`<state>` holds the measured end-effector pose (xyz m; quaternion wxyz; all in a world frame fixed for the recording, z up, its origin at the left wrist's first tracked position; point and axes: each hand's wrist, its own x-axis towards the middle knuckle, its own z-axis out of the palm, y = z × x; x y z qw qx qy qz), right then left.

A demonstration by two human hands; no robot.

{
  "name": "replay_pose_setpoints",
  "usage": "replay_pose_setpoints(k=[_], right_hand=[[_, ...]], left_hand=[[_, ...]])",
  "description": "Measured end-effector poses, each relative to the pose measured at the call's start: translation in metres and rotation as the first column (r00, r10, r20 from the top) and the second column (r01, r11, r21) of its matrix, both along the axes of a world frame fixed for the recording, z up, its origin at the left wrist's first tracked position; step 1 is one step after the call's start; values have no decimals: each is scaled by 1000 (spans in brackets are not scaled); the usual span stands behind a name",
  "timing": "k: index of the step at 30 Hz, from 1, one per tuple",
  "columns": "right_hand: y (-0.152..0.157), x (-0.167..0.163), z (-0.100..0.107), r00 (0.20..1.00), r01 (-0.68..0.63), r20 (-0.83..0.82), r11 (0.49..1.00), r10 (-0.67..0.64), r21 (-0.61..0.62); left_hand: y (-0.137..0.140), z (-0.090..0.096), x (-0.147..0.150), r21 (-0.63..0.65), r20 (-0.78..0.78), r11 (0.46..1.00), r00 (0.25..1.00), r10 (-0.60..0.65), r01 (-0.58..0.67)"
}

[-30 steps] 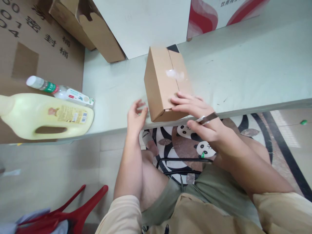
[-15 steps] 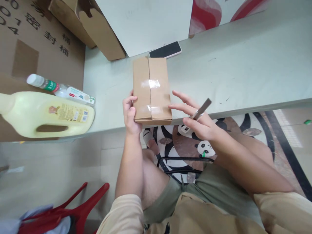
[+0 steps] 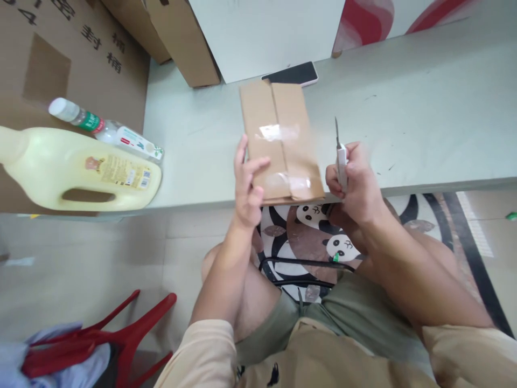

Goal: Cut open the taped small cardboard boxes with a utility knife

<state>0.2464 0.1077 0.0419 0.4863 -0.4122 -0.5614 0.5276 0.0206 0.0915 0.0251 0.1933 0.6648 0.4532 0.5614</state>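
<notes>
A small brown cardboard box (image 3: 264,110) lies near the front edge of the table, strips of clear tape across its middle seam. My left hand (image 3: 247,188) holds its near left corner, with fingers along the side and one stretched over the top. To the right of the box, my right hand (image 3: 357,183) is closed around the handle of a knife (image 3: 341,161). The knife has a white handle and a narrow dark blade pointing up and away from me, apart from the box.
Left on the table are a pale yellow handled jug (image 3: 52,161), a clear bottle (image 3: 111,132) and a large carton (image 3: 92,81). A phone (image 3: 293,74) lies behind the box, before a white panel (image 3: 262,32). A red chair (image 3: 133,339) stands on the floor at lower left.
My right hand has gone from loose, spread fingers to a fist round the knife, its blade now pointing away from me. The box has turned slightly and sits further right in view.
</notes>
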Motion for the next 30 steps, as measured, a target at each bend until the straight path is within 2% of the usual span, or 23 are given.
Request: replay_pose_setpoints(k=[2, 4, 7, 11, 15, 17, 19, 22, 24, 26, 28, 30], right_hand=[[0, 0, 7, 998, 43, -43, 999, -42, 27], [-3, -1, 17, 989, 133, -81, 984, -123, 120], [-7, -2, 32, 962, 265, -122, 946, -245, 185], [-2, 5, 45, 937, 264, -261, 961, -234, 85], [8, 8, 46, 913, 218, -356, 976, -201, 9], [6, 2, 44, 930, 216, -314, 975, -190, 52], [-1, -5, 44, 956, 225, -232, 957, -180, 183], [-15, -14, 47, 992, 97, 40, 940, -116, 327], [-20, -17, 52, 967, 8, 236, 937, -97, 350], [-22, -18, 56, 922, -15, 363, 926, -133, 377], [-20, -20, 58, 896, 3, 410, 927, -169, 375], [-18, -21, 57, 903, 20, 395, 936, -167, 351]], left_hand=[[-10, 0, 18, 62, -122, 998, 992, 39, -31], [-18, -1, 27, 97, -204, 994, 977, 60, -41], [-20, -4, 26, 136, -205, 988, 974, 97, -70], [-10, -8, 18, 175, -118, 977, 983, 142, -120], [-6, -8, 19, 207, -119, 968, 979, 166, -139], [-9, -7, 22, 197, -129, 970, 977, 170, -143], [-13, -6, 26, 163, -142, 975, 974, 174, -151], [-18, -3, 32, 119, -155, 982, 974, 167, -149], [-20, -2, 34, 107, -155, 986, 977, 145, -129], [-21, -2, 36, 113, -152, 988, 981, 118, -102], [-21, -2, 36, 127, -151, 988, 983, 103, -84], [-20, -3, 36, 124, -157, 989, 982, 106, -86]])
